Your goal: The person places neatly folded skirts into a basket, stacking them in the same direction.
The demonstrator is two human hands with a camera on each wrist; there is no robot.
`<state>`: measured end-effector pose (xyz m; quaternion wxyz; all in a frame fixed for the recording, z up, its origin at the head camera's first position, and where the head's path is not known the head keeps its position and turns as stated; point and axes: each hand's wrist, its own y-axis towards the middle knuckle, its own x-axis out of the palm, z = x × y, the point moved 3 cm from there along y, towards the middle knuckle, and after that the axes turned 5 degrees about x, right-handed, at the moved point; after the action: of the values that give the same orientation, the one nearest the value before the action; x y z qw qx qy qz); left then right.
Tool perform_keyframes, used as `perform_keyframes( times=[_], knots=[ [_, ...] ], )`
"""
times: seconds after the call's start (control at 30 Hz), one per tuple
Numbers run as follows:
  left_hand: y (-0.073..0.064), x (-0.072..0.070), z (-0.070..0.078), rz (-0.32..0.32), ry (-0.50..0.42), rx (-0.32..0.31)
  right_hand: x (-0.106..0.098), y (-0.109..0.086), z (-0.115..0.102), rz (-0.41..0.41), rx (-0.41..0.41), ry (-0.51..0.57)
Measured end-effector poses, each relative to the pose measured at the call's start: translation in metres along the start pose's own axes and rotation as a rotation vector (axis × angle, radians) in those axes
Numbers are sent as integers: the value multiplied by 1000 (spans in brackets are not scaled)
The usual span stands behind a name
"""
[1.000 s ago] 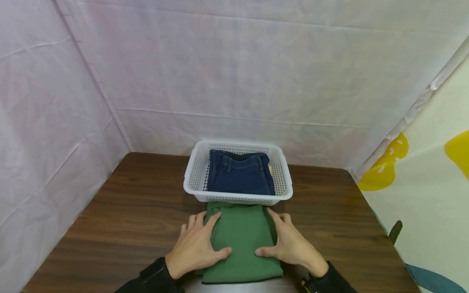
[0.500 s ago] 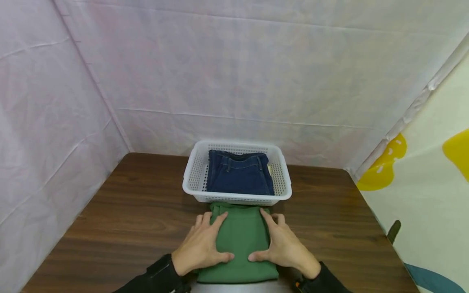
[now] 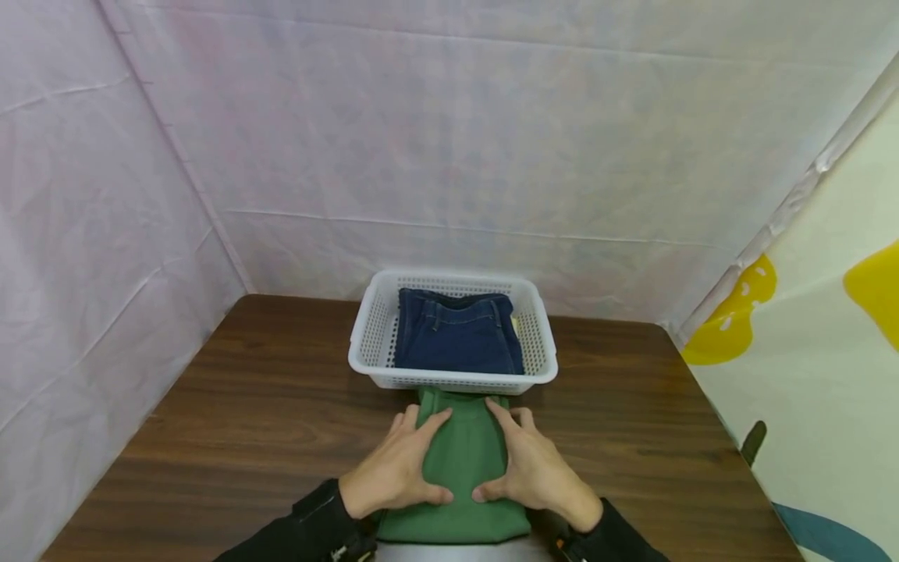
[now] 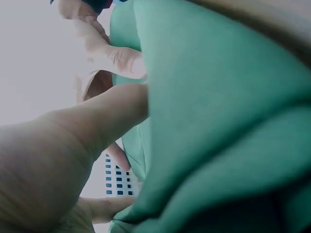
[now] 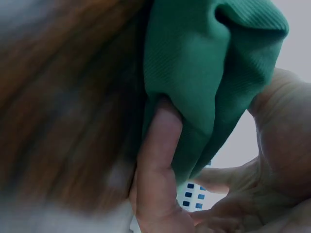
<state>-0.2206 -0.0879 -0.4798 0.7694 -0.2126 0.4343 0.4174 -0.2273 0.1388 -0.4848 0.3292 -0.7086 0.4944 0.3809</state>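
A folded green garment (image 3: 464, 457) lies on the table just in front of the white basket. My left hand (image 3: 395, 470) grips its left side, thumb over the top and fingers along the edge. From the other side my right hand (image 3: 539, 471) grips it in the same way, the two thumbs close together. Between the hands the cloth is drawn in narrower than at its near end. In the right wrist view a finger (image 5: 158, 150) is tucked against the bunched underside of the cloth. The left wrist view shows the left thumb (image 4: 116, 114) pressing the green fabric.
Beyond the garment stands the white perforated basket (image 3: 358, 351), with folded blue jeans (image 3: 458, 343) inside. The brown wooden table (image 3: 281, 406) reaches back to a white fabric wall (image 3: 449, 140). A patterned sheet (image 3: 822, 375) hangs at the right.
My hands have moved closer together, squeezing the sides of the green garment inward so that its far part is narrower. The basket and jeans stay in place.
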Motion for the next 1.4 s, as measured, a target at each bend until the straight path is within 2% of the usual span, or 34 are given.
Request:
perform_keyframes(
  times=[0.13, 0.33, 0.87, 1.2, 1.4],
  knots=[
    [2, 0, -1, -39, -59, -10, 1, 2, -4, -15, -51, 20],
    [3, -2, -2, -66, -86, -25, 3, 6, -5, -27, -116, 31],
    [-1, -14, -5, -37, -111, 13, -5, 2, -1, -23, -153, 115],
    [-7, -30, 6, -55, -138, 17, -22, -13, -6, -25, -163, 197],
    [-12, -45, 16, -43, -202, 63, -38, -23, -14, 3, -176, 213]
  ],
)
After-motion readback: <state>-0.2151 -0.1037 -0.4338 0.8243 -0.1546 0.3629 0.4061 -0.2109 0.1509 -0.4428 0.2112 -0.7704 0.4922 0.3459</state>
